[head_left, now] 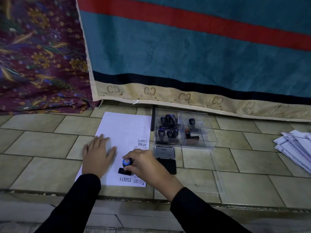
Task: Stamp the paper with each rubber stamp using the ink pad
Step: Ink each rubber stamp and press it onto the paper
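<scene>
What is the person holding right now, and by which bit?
The right hand grips a rubber stamp by its blue-topped handle. The left hand holds nothing, lying flat on the paper.

Tiled floor (50,142), beige-green. On it: white paper (124,130) at centre; ink pad (165,158) at its 3 o'clock; clear compartment box (198,130) at 2 o'clock. Loose printed sheets (294,148) far toward 3 o'clock.

Bare floor (42,148) lies open left of the paper (124,128). To its right, the ink pad (165,158) and stamp box (183,130) sit close, blocking that side. The blanket (185,64) walls off the far edge.
</scene>
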Demonstrator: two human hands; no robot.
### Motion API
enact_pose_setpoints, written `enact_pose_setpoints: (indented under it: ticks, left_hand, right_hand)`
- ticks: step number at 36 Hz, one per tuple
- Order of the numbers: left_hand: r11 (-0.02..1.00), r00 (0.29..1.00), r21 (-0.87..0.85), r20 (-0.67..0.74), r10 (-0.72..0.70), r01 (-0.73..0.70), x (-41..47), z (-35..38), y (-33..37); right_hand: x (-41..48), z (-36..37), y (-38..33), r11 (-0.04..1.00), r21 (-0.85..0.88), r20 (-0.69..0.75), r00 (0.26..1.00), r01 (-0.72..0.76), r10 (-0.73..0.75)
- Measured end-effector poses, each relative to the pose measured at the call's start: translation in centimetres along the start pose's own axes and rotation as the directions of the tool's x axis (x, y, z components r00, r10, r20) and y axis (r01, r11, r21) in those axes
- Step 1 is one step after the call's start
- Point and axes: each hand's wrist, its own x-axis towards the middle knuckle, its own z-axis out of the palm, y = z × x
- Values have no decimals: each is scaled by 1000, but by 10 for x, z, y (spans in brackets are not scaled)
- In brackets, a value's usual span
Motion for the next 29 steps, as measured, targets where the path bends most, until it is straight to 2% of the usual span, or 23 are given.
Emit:
enact_pose_setpoints:
  ticks: [10,25,29]
  left_hand:
    - [1000,1000,-6,-4,-3,3,0,1,-1]
    - [1000,1000,14,-18,-12,12,2,6,-4]
    - [999,1000,31,-20,-13,13,2,7,-3]
  right_hand:
    - [4,3,0,998,-56,58,998,41,-38]
    - [3,11,-9,993,-117,90,996,1,10]
    - [-2,17,-11,989,-144,104,994,29,-14]
